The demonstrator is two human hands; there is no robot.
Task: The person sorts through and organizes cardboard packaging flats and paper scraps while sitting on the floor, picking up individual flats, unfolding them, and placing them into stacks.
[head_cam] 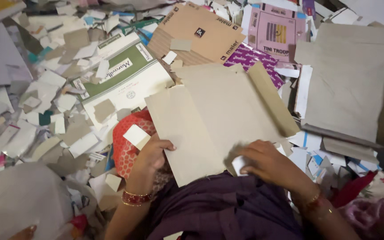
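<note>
The person sat amid a floor point(36, 195) strewn with paper scraps and flattened cartons, a large sheet of plain brown cardboard point(214, 120) lying across the lap and tilted up away from the body. The left hand point(152, 153) had its grip clamped on the sheet's lower left edge, thumb on top, fingers curled beneath. The right hand point(267, 164) pressed down near the lower right corner, its fingers closed over a small pale scrap point(238, 162) there, though I could not tell whether that scrap was loose or part of the sheet. It looked to me like the step of working a piece free at that corner while the other hand steadied the sheet. A firm hold on the left would be needed for any pull. A red mesh bag point(125, 142) lay just beside the left wrist, and a green and white carton point(121, 75) lay beyond.
</note>
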